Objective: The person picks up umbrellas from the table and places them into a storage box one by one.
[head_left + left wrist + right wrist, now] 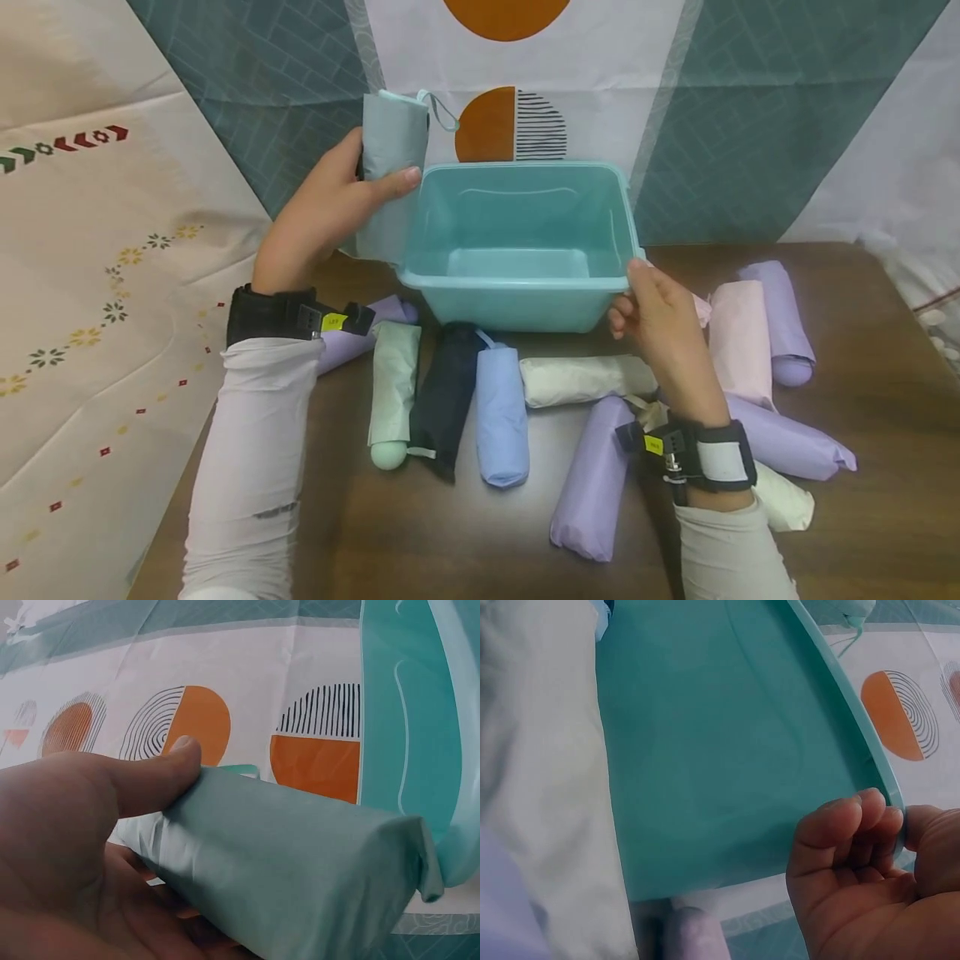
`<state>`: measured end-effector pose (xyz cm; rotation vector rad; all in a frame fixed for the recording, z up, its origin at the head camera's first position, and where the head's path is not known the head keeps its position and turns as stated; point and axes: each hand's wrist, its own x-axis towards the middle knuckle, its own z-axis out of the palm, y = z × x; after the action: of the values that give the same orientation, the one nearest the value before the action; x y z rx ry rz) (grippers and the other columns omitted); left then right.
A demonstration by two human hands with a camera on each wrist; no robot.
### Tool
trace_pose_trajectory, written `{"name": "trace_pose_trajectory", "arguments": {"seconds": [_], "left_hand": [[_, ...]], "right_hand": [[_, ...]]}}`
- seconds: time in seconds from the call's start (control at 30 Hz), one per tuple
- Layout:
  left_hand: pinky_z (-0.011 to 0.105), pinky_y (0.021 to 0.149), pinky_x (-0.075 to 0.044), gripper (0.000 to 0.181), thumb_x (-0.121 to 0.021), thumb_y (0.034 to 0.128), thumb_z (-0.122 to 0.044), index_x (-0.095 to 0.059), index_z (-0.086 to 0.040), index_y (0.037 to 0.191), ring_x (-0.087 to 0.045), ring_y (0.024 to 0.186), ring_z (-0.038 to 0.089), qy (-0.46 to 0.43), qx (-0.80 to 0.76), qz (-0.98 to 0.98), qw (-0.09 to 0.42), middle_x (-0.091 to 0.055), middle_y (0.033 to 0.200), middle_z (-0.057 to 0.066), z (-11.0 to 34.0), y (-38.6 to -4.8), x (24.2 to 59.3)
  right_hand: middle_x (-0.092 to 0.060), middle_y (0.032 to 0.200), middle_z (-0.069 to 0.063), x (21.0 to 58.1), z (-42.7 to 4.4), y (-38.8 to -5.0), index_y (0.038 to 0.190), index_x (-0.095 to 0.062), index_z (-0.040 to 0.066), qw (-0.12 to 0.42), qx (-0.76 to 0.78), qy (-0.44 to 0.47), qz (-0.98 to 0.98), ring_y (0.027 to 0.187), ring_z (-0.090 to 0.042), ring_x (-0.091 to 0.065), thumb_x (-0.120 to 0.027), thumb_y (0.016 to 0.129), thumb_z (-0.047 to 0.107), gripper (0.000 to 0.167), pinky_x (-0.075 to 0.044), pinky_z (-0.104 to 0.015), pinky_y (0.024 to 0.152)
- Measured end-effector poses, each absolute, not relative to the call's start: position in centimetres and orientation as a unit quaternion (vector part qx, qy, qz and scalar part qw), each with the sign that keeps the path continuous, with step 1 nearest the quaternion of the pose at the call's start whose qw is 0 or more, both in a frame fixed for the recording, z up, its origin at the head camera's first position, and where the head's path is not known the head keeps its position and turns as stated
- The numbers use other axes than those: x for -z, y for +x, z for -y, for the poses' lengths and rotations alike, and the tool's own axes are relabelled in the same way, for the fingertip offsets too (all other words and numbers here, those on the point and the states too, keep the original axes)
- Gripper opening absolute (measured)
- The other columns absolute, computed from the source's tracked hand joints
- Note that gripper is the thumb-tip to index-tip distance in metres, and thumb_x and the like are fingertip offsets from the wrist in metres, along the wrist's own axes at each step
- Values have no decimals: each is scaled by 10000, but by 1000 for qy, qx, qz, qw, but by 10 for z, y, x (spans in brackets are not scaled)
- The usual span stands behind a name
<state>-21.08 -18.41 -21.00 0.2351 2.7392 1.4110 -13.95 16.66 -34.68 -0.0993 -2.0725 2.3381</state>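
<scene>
My left hand (322, 208) grips a folded grey-green umbrella (393, 137), held nearly upright beside the left end of a teal plastic bin (517, 307). A light strap loops from the umbrella's top. In the left wrist view the thumb lies along one side of the umbrella (300, 862) and the fingers curl beneath it. At the bin's right front corner, my right hand (663, 321) pinches the rim between thumb and fingers. The right wrist view shows the same hold, with the bin's outer wall (705, 765) beside the curled fingers. No item shows inside the bin.
Folded umbrellas lie before the bin on the brown table (420, 542): mint green (393, 383), black (447, 400), blue (502, 417), cream (585, 380), purple (592, 483). More lie at right, including a pink one (738, 342). Patterned cloth (592, 42) hangs behind.
</scene>
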Motion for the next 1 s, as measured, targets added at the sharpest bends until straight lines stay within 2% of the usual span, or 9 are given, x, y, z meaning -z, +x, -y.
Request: {"name": "trace_pose_trajectory", "arguments": {"seconds": [0.4,0.77,1.0], "left_hand": [[562,1059,-466,687,-646,1040,-470,-381,-144,1584,-529,1280,278,52,-553,-827,91,-498,1463,75,179,-230,227],[458,1042,-501,793,-618,1005,-612,-405,-85,1557,-571,1238,263,8,-486,-863,139,-528,1433,92,177,-241,225],[465,1034,-523,808,-582,1033,-577,-346,-41,1589,-567,1276,294,12,-436,-879,192,-504,1465,137,172,-249,212]], "right_hand": [[-444,857,-75,346,-167,-137,1027,-490,-7,-9,-777,-35,628,691,-180,-477,-596,1091,425,449,-433,-260,590],[-441,853,-76,348,-166,-138,1021,-493,2,-5,-771,-40,635,683,-174,-472,-593,1090,429,444,-422,-248,578],[-448,845,-77,345,-166,-137,1020,-501,-9,-4,-765,-45,642,680,-177,-477,-606,1082,435,460,-421,-243,572]]}}
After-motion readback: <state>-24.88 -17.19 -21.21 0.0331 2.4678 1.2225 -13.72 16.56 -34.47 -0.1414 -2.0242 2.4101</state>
